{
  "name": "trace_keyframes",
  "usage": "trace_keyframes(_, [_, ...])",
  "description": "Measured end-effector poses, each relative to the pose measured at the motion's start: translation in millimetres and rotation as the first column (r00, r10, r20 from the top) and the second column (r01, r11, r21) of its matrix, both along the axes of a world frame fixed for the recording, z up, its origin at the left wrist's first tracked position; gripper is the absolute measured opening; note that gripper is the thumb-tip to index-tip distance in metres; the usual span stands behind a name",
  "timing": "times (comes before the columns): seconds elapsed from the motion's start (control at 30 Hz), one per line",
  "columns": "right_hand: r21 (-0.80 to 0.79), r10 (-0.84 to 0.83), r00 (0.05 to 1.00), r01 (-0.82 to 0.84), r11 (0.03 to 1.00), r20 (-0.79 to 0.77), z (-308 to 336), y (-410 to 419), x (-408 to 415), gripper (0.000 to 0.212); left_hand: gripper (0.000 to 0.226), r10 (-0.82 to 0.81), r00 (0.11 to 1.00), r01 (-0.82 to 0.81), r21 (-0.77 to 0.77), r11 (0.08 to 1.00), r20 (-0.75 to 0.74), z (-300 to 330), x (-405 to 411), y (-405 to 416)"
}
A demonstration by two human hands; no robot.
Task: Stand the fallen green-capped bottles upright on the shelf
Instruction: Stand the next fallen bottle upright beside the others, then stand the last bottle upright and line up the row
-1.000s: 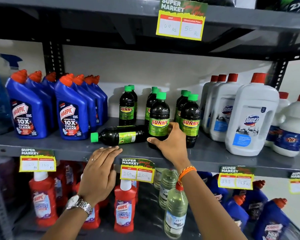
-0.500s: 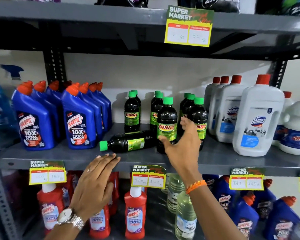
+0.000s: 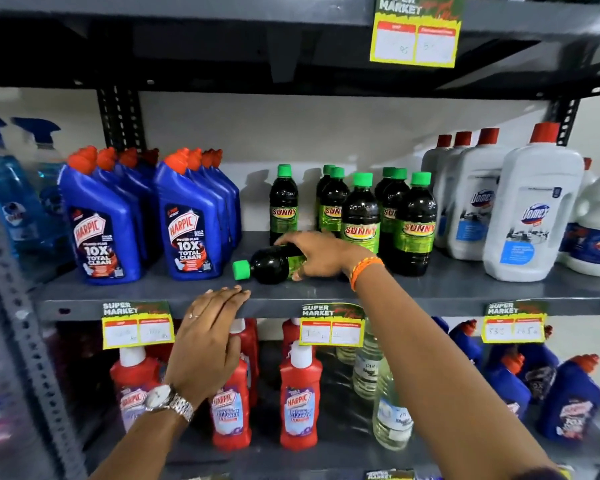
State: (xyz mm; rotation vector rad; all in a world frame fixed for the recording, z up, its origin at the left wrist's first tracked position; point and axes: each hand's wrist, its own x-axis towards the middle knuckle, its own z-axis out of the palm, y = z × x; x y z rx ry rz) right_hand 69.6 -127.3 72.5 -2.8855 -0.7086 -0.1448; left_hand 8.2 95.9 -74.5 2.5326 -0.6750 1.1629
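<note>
A dark green-capped bottle [image 3: 269,265] lies on its side on the grey middle shelf [image 3: 430,292], cap pointing left. My right hand [image 3: 321,258] is wrapped over its labelled middle, fingers on top and thumb underneath. Behind it several green-capped Sunny bottles [image 3: 360,216] stand upright in rows. My left hand [image 3: 208,336] rests flat with its fingertips on the shelf's front edge, just below the fallen bottle's cap, holding nothing.
Blue Harpic bottles [image 3: 99,233] stand to the left and white Domex bottles [image 3: 530,216] to the right on the same shelf. Spray bottles [image 3: 11,199] sit far left. Red Harpic bottles [image 3: 300,396] and clear bottles fill the shelf below. Price tags [image 3: 137,323] hang off the shelf edge.
My right hand has left the upright front bottles and moved left onto the fallen bottle, closing around it. My left hand has risen slightly to touch the shelf edge.
</note>
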Motion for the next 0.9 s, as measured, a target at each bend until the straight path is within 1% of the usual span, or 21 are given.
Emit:
trace_keyframes(0.07, [0.06, 0.008, 0.999, -0.011, 0.998, 0.046, -4, 2, 2, 0.072, 0.061, -0.006, 1.0, 0.006, -0.026, 1.0, 0.018, -2, 1, -1])
trace_keyframes(0.2, [0.195, -0.051, 0.988, 0.022, 0.981, 0.145, -15, 9, 4, 0.073, 0.054, 0.001, 0.998, 0.006, -0.11, 0.994, 0.064, -6, 5, -8])
trace_keyframes(0.27, [0.316, -0.097, 0.971, 0.023, 0.949, 0.22, -19, 14, 3, 0.075, 0.053, 0.009, 0.997, 0.002, -0.136, 0.991, 0.082, -7, 8, -10])
trace_keyframes(0.33, [0.472, -0.147, 0.948, -0.004, 0.881, 0.283, -18, 17, 2, 0.077, 0.053, 0.021, 0.995, -0.007, -0.142, 0.99, 0.096, -8, 10, -11])
trace_keyframes(0.37, [0.549, -0.173, 0.942, -0.014, 0.836, 0.289, -16, 18, 1, 0.077, 0.054, 0.025, 0.995, -0.01, -0.142, 0.99, 0.1, -8, 11, -11])
trace_keyframes(0.4, [0.629, -0.198, 0.945, -0.01, 0.777, 0.26, -16, 19, 0, 0.074, 0.054, 0.026, 0.994, -0.011, -0.14, 0.99, 0.105, -8, 10, -11])
trace_keyframes(0.43, [0.715, -0.206, 0.958, 0.003, 0.699, 0.198, -16, 20, 0, 0.071, 0.054, 0.025, 0.993, -0.01, -0.135, 0.991, 0.111, -7, 10, -11])
trace_keyframes(0.5, [0.876, -0.169, 0.985, 0.047, 0.48, 0.04, -23, 23, 1, 0.065, 0.055, 0.023, 0.993, -0.007, -0.127, 0.992, 0.118, -7, 9, -10])
trace_keyframes(0.53, [0.919, -0.155, 0.988, 0.069, 0.387, -0.009, -28, 25, 3, 0.063, 0.056, 0.026, 0.992, -0.011, -0.125, 0.992, 0.122, -8, 9, -9])
trace_keyframes(0.57, [0.938, -0.169, 0.985, 0.083, 0.337, -0.027, -34, 26, 5, 0.06, 0.056, 0.032, 0.992, -0.016, -0.124, 0.992, 0.125, -9, 10, -9])
trace_keyframes(0.63, [0.942, -0.224, 0.974, 0.081, 0.324, -0.007, -39, 28, 5, 0.061, 0.057, 0.041, 0.991, -0.024, -0.129, 0.991, 0.129, -10, 11, -10])
trace_keyframes(0.67, [0.935, -0.253, 0.967, 0.086, 0.344, 0.005, -39, 28, 2, 0.065, 0.056, 0.043, 0.99, -0.026, -0.133, 0.991, 0.131, -10, 12, -10])
trace_keyframes(0.7, [0.92, -0.273, 0.962, 0.093, 0.38, 0.016, -38, 28, -1, 0.073, 0.055, 0.045, 0.99, -0.027, -0.134, 0.991, 0.133, -11, 13, -9])
trace_keyframes(0.77, [0.862, -0.28, 0.96, 0.122, 0.492, 0.024, -39, 29, -5, 0.094, 0.055, 0.055, 0.99, -0.037, -0.139, 0.99, 0.126, -11, 14, -9])
trace_keyframes(0.8, [0.829, -0.281, 0.959, 0.134, 0.543, 0.029, -41, 30, -6, 0.1, 0.055, 0.061, 0.991, -0.043, -0.142, 0.989, 0.121, -12, 14, -9])
trace_keyframes(0.83, [0.802, -0.286, 0.958, 0.145, 0.58, 0.034, -43, 31, -4, 0.103, 0.055, 0.065, 0.991, -0.048, -0.144, 0.988, 0.118, -12, 14, -9])
trace_keyframes(0.9, [0.781, -0.292, 0.956, 0.157, 0.604, 0.034, -46, 30, 1, 0.096, 0.055, 0.063, 0.992, -0.046, -0.15, 0.988, 0.112, -12, 14, -10])
